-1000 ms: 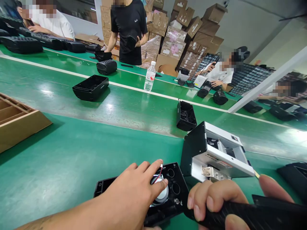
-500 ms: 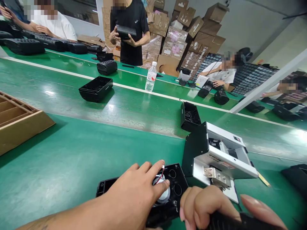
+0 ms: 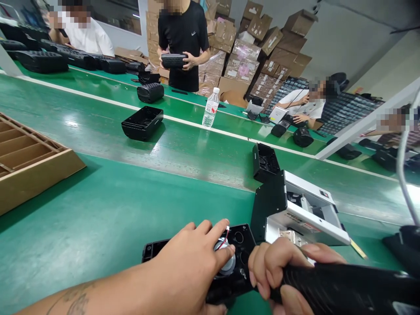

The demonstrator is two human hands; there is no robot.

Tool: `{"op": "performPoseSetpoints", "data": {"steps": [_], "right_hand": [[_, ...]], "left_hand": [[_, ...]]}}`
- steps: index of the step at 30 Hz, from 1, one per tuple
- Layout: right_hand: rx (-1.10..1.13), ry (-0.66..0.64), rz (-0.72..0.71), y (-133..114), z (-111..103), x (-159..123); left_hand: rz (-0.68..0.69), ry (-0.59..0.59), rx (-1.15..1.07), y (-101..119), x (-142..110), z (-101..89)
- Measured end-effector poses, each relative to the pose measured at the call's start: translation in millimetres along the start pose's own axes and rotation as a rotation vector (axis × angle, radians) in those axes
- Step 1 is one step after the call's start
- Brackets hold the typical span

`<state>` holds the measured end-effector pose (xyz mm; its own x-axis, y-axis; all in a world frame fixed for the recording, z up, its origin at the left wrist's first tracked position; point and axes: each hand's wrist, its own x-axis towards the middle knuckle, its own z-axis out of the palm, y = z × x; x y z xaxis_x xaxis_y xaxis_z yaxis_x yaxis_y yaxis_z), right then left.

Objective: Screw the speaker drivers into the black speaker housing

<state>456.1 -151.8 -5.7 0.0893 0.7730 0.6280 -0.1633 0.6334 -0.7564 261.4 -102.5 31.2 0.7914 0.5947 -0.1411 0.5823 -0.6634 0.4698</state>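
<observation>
A black speaker housing (image 3: 210,292) lies on the green table in front of me, its inside facing up. My left hand (image 3: 197,253) grips it from above, fingers over the open inside and thumb at the near side. A round silver speaker driver (image 3: 229,266) shows partly beneath the fingers. Beside them stands a thin red and dark wire (image 3: 224,241) with a white plug. My right hand (image 3: 285,271) is closed around a black electric screwdriver (image 3: 348,286), lying nearly level. The hand hides the tool's tip, at the housing's right end.
A white and black screw feeder (image 3: 305,210) stands right of the housing. At left is a divided cardboard box (image 3: 42,179). Two black housings (image 3: 142,124) and a water bottle (image 3: 211,108) stand farther off. Several co-workers sit or stand beyond; one holds a black speaker (image 3: 173,61).
The screwdriver and my right hand have risen, and more of the tool shows. My left hand stays on the housing. The standing co-worker has turned and lowered the speaker.
</observation>
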Motion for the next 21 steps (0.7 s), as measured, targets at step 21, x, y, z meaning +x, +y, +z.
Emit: {"op": "performPoseSetpoints", "data": {"steps": [21], "right_hand": [[0.013,0.162,-0.062,2.4,9.8,-6.2]], "left_hand": [[-0.057,0.273,-0.487,14.8,-15.9,-35.3]]}}
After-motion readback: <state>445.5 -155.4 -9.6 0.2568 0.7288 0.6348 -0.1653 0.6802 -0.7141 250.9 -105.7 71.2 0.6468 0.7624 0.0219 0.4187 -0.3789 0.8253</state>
